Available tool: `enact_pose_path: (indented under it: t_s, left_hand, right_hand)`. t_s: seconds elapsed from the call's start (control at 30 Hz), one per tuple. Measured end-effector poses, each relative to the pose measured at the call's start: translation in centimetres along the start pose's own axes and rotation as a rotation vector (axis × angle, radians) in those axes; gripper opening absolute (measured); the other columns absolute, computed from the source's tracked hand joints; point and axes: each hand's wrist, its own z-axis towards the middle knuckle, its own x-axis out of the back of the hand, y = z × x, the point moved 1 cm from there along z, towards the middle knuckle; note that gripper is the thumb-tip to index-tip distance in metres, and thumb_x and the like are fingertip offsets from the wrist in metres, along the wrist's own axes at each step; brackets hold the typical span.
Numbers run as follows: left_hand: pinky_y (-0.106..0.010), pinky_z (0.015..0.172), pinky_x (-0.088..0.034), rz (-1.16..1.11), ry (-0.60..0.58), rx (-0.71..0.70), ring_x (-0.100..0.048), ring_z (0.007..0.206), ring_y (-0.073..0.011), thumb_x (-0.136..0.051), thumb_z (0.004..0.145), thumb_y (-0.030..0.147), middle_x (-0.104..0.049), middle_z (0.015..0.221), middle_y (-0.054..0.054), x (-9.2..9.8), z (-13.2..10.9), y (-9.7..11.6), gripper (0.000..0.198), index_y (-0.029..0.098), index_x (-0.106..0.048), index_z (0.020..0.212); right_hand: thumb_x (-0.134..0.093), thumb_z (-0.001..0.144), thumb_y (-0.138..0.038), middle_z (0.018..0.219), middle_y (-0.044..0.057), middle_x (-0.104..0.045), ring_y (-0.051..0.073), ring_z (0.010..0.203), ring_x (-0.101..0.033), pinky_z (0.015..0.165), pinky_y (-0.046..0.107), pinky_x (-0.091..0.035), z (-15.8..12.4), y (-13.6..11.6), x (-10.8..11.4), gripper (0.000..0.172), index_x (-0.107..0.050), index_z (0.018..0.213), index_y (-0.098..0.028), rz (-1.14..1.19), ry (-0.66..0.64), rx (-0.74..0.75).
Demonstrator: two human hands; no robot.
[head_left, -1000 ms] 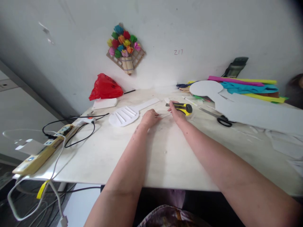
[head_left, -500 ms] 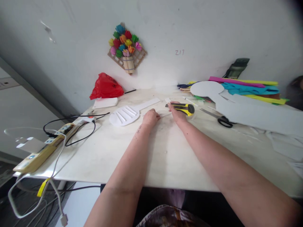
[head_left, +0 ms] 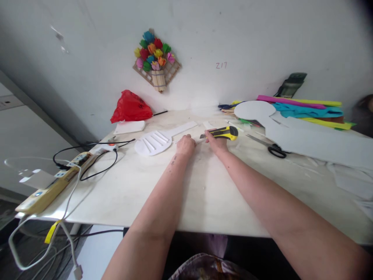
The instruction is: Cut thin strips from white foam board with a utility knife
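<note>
My right hand (head_left: 216, 143) is wrapped round a yellow and black box cutter (head_left: 222, 133), its blade end pointing left toward my other hand. My left hand (head_left: 186, 145) rests on the table with its fingers curled down on a thin white strip (head_left: 199, 141), which reaches toward the blade. Just left of it lies a white paddle-shaped cutout (head_left: 140, 147) with a round head and a long handle. Several narrow white strips lie side by side across that head. Behind the cutter is a small white piece (head_left: 208, 125).
Black-handled scissors (head_left: 276, 150) lie to the right, beside large white sheets (head_left: 314, 140) and coloured paper (head_left: 309, 109). At the left sit a red plastic bag (head_left: 131, 107), a glue gun (head_left: 107, 147) and a power strip (head_left: 61, 181) with cables.
The box cutter and my right hand have shifted slightly left, and the blade end has tipped down toward the strip. My left hand has barely moved.
</note>
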Motion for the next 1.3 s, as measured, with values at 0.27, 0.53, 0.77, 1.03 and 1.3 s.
enact_pose_path:
  t_s: [0.27,0.53,0.77,1.03,1.3]
  left_hand:
    - [-0.028,0.078,-0.044,0.005,0.027,-0.037,-0.057,0.102,-0.0233,-0.051,0.086,0.029,-0.061,0.105,-0.011,-0.1,-0.1,-0.3,0.024,0.02,-0.072,0.091]
    - [-0.025,0.076,-0.045,-0.052,0.028,-0.017,-0.059,0.097,-0.0207,-0.054,0.085,0.03,-0.061,0.104,-0.009,0.0,-0.2,-0.5,0.023,0.021,-0.073,0.095]
    - [-0.024,0.075,-0.045,-0.067,0.039,-0.021,-0.059,0.094,-0.02,-0.055,0.084,0.029,-0.062,0.101,-0.009,0.0,-0.2,-0.6,0.024,0.021,-0.074,0.095]
    - [-0.025,0.077,-0.045,-0.102,0.042,-0.007,-0.06,0.094,-0.0206,-0.056,0.084,0.03,-0.062,0.101,-0.009,-0.2,-0.1,-0.6,0.023,0.022,-0.075,0.095]
    - [-0.025,0.079,-0.046,-0.118,0.036,0.008,-0.061,0.093,-0.0205,-0.057,0.084,0.029,-0.062,0.102,-0.009,0.0,-0.2,-0.6,0.024,0.021,-0.074,0.098]
  right_hand:
    - [-0.055,0.078,-0.047,0.055,-0.003,-0.061,0.016,0.068,-0.062,0.08,0.031,-0.046,-0.1,0.2,-0.3,0.027,-0.065,0.085,-0.023,-0.036,-0.076,0.018]
    - [-0.056,0.078,-0.046,0.057,-0.001,-0.063,0.018,0.072,-0.064,0.083,0.032,-0.046,0.0,0.3,-0.5,0.024,-0.066,0.079,-0.023,-0.09,-0.103,0.002]
    - [-0.057,0.077,-0.047,0.056,-0.001,-0.062,0.018,0.068,-0.064,0.081,0.031,-0.047,0.3,0.7,-0.6,0.026,-0.065,0.08,-0.022,-0.06,-0.124,-0.005]
    - [-0.057,0.078,-0.045,0.055,-0.003,-0.06,0.017,0.067,-0.063,0.08,0.031,-0.046,0.1,0.2,-0.5,0.024,-0.065,0.082,-0.023,-0.067,-0.141,-0.002]
    - [-0.056,0.077,-0.041,0.06,-0.004,-0.061,0.013,0.059,-0.06,0.074,0.028,-0.046,-0.5,-0.6,-0.4,0.019,-0.061,0.081,-0.023,0.021,-0.174,0.052]
